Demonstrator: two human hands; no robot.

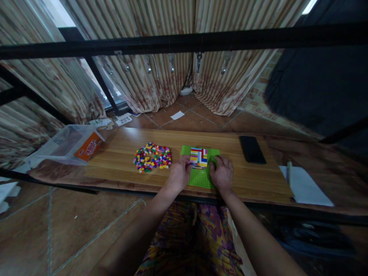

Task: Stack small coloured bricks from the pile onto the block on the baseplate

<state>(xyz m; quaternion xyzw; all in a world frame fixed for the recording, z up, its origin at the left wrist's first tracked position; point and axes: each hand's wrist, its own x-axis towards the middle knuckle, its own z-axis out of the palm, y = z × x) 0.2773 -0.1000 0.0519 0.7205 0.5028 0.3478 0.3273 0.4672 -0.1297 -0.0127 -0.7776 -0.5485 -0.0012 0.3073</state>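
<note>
Left: loose bricks are lying heaped on the wooden board; each is probably weighing little, staying rigid and feeling slick, so opposite sides are offering the best pinch. Next: the person's left hand is bending its fingers at the left edge of a multicoloured brick build; cannot tell whether it is gripping a brick. Centre: the build is sitting on a green baseplate, likely light and stiff; its low rows are probably standing firm under downward pressure but risking popping loose if pried. The baseplate's outer edges are offering the steadiest hold. Right: the right hand is curling over the baseplate's right edge; grip closure unclear.
</note>
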